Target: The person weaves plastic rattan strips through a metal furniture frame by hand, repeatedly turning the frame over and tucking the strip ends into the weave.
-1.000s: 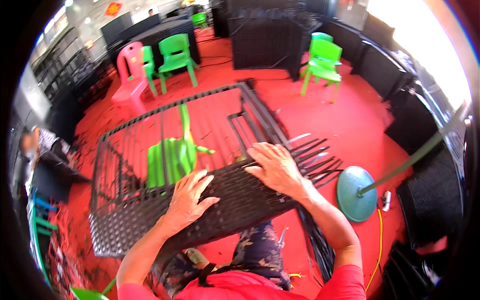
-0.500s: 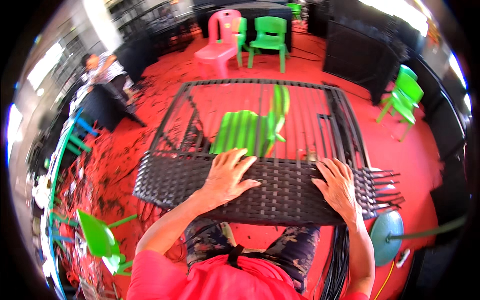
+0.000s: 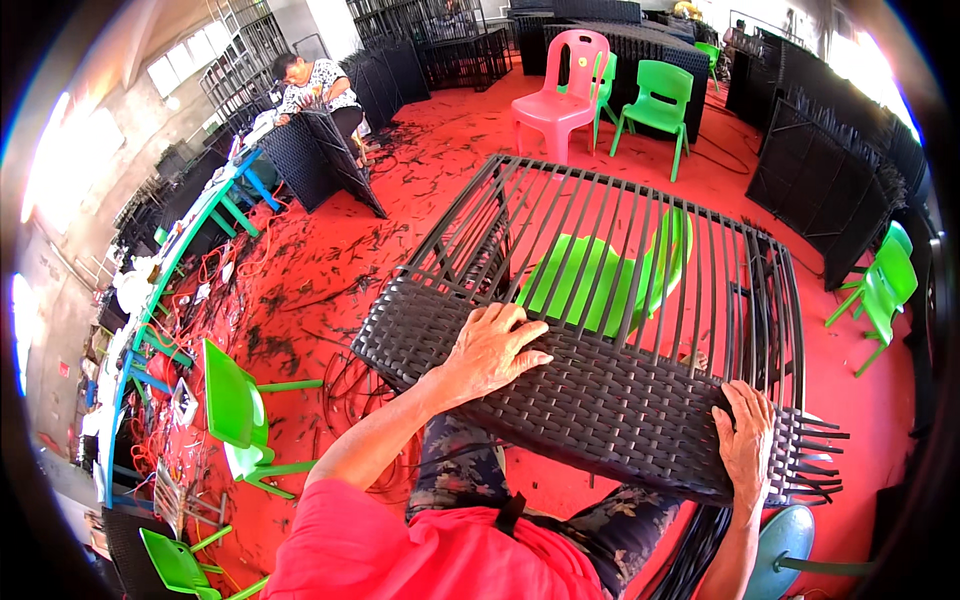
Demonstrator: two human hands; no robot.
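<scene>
A dark frame lies across my lap, strung with long parallel strips (image 3: 590, 215) on its far part. Its near part is a black woven band (image 3: 590, 400) of flat strips. My left hand (image 3: 492, 352) rests on the weave near its upper edge, fingers apart and slightly bent. Toward the right end of the band, my right hand (image 3: 746, 436) lies with spread fingers on the weave. Neither hand shows anything held. Loose strip ends (image 3: 822, 450) stick out beyond the band's right side. Below it hangs a bundle of black strips (image 3: 690, 552), partly hidden by my right forearm.
Under the frame stands a green chair (image 3: 585, 285). A pink chair (image 3: 565, 100) and another green chair (image 3: 660, 98) stand beyond it. At the far left a person (image 3: 325, 85) bends over a black panel (image 3: 310, 160). A round teal disc (image 3: 782, 550) is beside my right forearm.
The view has swung left, so the frame appears tilted and farther right. My right hand sits farther along toward the weave's right end; my left hand still rests on the weave.
</scene>
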